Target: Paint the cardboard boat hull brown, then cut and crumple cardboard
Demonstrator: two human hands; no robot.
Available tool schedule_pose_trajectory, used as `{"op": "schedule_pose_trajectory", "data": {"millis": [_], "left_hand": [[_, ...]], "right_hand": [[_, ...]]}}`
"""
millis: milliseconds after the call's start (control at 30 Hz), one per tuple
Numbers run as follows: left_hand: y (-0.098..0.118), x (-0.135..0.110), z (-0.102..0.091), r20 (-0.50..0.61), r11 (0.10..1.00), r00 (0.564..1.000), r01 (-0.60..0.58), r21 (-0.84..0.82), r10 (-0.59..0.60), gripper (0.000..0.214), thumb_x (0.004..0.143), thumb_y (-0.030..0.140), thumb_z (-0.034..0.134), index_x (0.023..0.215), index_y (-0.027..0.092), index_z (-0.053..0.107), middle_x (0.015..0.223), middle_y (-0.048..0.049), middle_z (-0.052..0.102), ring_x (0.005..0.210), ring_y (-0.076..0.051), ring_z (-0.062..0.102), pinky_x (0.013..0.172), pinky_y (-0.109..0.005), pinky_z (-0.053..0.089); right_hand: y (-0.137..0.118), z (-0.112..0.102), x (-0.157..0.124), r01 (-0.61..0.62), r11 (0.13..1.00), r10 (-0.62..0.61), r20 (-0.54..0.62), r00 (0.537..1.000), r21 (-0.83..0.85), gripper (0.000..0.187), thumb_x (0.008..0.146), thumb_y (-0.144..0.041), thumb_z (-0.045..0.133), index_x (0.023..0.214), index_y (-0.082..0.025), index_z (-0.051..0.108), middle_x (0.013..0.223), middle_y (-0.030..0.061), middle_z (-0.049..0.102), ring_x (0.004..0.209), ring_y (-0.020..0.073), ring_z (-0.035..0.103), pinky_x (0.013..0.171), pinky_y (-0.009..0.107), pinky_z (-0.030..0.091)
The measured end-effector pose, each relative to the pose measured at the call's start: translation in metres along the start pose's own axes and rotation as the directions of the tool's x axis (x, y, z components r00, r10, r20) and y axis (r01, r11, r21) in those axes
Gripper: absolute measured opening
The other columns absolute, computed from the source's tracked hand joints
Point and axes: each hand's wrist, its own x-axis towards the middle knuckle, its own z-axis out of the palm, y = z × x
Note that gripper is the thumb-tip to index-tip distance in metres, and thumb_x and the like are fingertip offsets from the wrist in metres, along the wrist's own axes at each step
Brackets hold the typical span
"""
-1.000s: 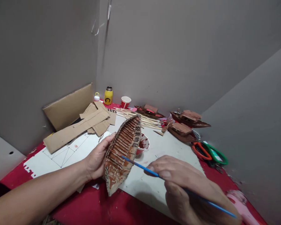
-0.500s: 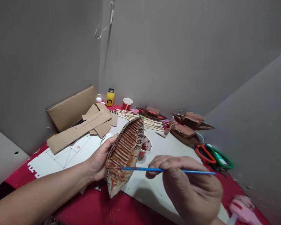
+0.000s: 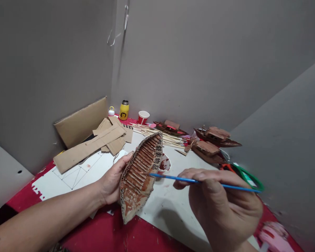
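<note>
My left hand (image 3: 112, 180) grips the left edge of a cardboard boat hull (image 3: 141, 171), holding it tilted up off the white board (image 3: 170, 206). The hull has ribbed corrugation inside, partly painted brown, with black printed characters on its right side. My right hand (image 3: 220, 206) pinches a thin blue paintbrush (image 3: 199, 181) held almost level. The brush tip touches the inside of the hull near its middle. A small white dish of brown paint (image 3: 165, 163) sits just behind the hull.
Cardboard strips (image 3: 94, 143) and a cardboard sheet lie at the back left. Near the wall stand a yellow bottle (image 3: 124, 110), a red paper cup (image 3: 143, 117), wooden sticks (image 3: 157, 134) and three brown model boats (image 3: 212, 140). Orange and green scissors (image 3: 241, 173) lie at the right, a pink tool (image 3: 274, 238) at bottom right.
The brush has swung from slanting to nearly level, and its tip has moved up the hull from the lower part to the middle. My right hand rose a little. The left hand kept its grip.
</note>
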Motion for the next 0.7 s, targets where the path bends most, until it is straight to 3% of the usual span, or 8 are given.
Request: {"op": "schedule_pose_trajectory", "data": {"millis": [100, 167, 267, 433, 600, 700], "left_hand": [[0.0, 0.0, 0.001, -0.03, 1.0, 0.999, 0.021, 0.0, -0.021, 0.051, 0.103, 0.036, 0.036, 0.087, 0.01, 0.078, 0.075, -0.0098, 0.079, 0.069, -0.018, 0.073, 0.072, -0.027, 0.054], [-0.001, 0.0, 0.0, -0.057, 1.0, 0.998, 0.021, 0.012, -0.02, 0.045, 0.1, 0.037, 0.044, 0.086, 0.011, 0.078, 0.073, -0.0093, 0.079, 0.068, -0.019, 0.073, 0.071, -0.027, 0.054], [-0.002, -0.001, -0.001, -0.08, 1.0, 0.997, 0.024, 0.019, -0.022, 0.041, 0.098, 0.038, 0.049, 0.087, 0.011, 0.077, 0.074, -0.0088, 0.079, 0.067, -0.019, 0.074, 0.07, -0.028, 0.054], [-0.002, 0.0, -0.003, -0.008, 0.999, 1.0, 0.028, -0.025, -0.028, 0.041, 0.099, 0.038, 0.047, 0.092, 0.01, 0.077, 0.078, -0.0093, 0.08, 0.071, -0.018, 0.075, 0.072, -0.027, 0.056], [-0.002, 0.0, -0.003, -0.074, 0.999, 0.996, 0.044, 0.002, -0.044, 0.037, 0.097, 0.039, 0.052, 0.092, 0.012, 0.077, 0.072, -0.0074, 0.079, 0.065, -0.019, 0.074, 0.067, -0.028, 0.055], [-0.002, 0.0, -0.003, -0.086, 0.999, 0.996, 0.036, 0.016, -0.034, 0.037, 0.097, 0.038, 0.052, 0.088, 0.012, 0.077, 0.072, -0.0077, 0.078, 0.065, -0.019, 0.073, 0.07, -0.028, 0.055]], "right_hand": [[-0.003, 0.004, -0.004, -0.032, 0.999, 0.03, 0.081, 0.996, 0.019, 0.009, 0.092, -0.021, 0.069, 0.095, -0.023, 0.077, 0.076, 0.0027, 0.076, 0.064, 0.0195, 0.074, 0.052, 0.033, 0.063], [-0.002, 0.005, -0.006, -0.024, 1.0, 0.024, 0.076, 0.997, -0.001, 0.009, 0.092, -0.02, 0.07, 0.095, -0.023, 0.077, 0.077, 0.0029, 0.076, 0.064, 0.0198, 0.075, 0.053, 0.033, 0.063], [0.001, 0.002, -0.003, -0.014, 0.997, 0.013, -0.015, 1.0, -0.078, 0.007, 0.09, -0.019, 0.072, 0.092, -0.023, 0.077, 0.08, 0.0016, 0.077, 0.062, 0.0187, 0.075, 0.054, 0.033, 0.064], [0.002, -0.004, 0.001, 0.014, 0.963, -0.059, -0.16, 0.985, -0.269, 0.006, 0.088, -0.018, 0.074, 0.087, -0.023, 0.077, 0.078, 0.0004, 0.076, 0.065, 0.018, 0.074, 0.058, 0.032, 0.062], [0.0, -0.003, -0.005, 0.144, 0.975, -0.136, 0.055, 0.989, -0.167, 0.017, 0.089, -0.014, 0.07, 0.1, -0.025, 0.076, 0.08, 0.0021, 0.078, 0.068, 0.0227, 0.076, 0.058, 0.039, 0.064], [0.005, -0.007, -0.006, 0.227, 0.93, -0.217, 0.068, 0.974, -0.287, 0.023, 0.085, -0.008, 0.071, 0.1, -0.025, 0.076, 0.082, 0.0022, 0.078, 0.071, 0.0236, 0.077, 0.06, 0.039, 0.064]]}}
